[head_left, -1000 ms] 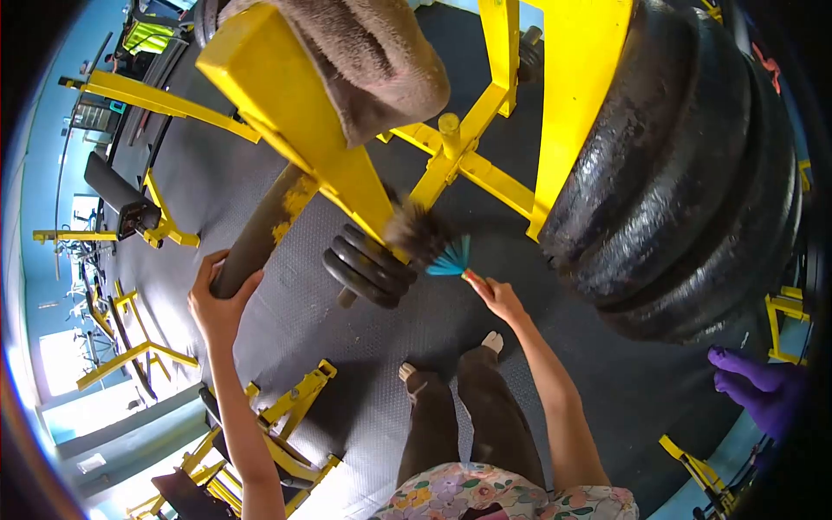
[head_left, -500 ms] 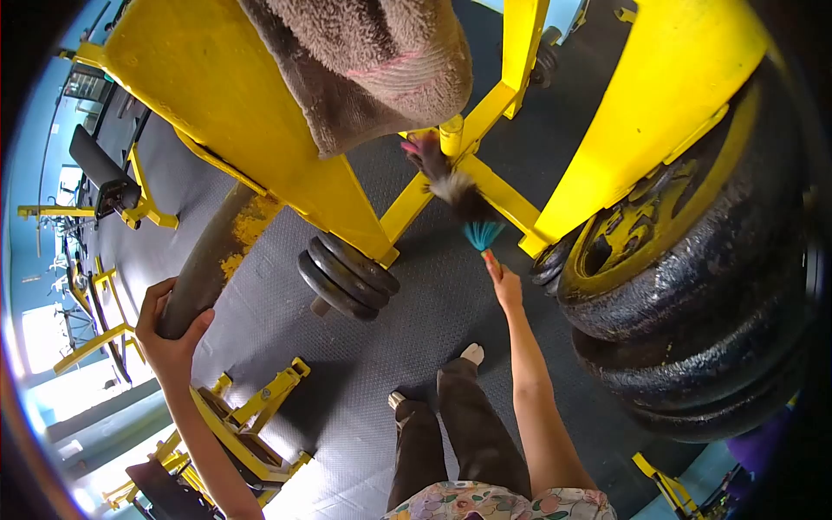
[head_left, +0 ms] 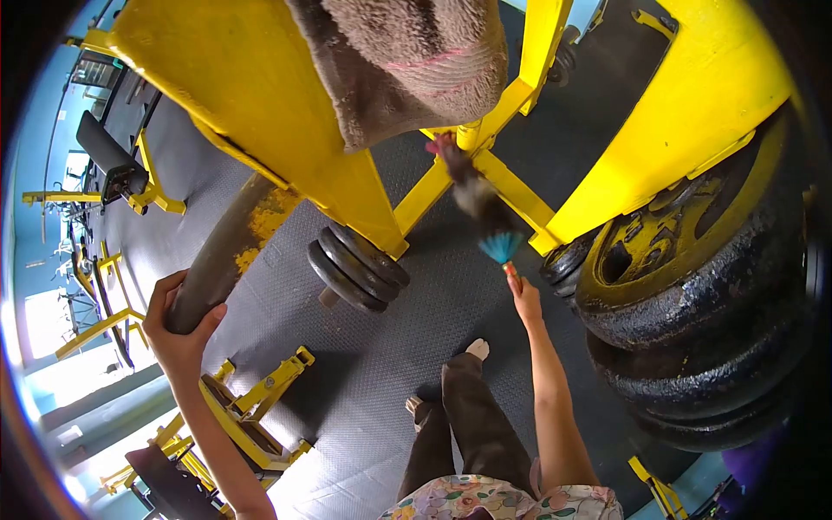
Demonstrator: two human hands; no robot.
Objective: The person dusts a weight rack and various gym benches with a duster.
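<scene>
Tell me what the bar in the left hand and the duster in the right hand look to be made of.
Bar: seemingly bare metal, dull grey with yellow paint flaking. Duster: apparently soft dark feathers or fibres above a teal plastic-looking collar; its handle is hidden in the right hand.

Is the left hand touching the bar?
Touching. The head view shows the left hand wrapped around the end of the dark bar, fingers on one side and thumb on the other, with no gap.

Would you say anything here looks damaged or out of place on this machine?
Yes: the bar gripped by the left hand has patchy, worn yellow paint, and a brown towel is draped over the yellow frame.
</scene>
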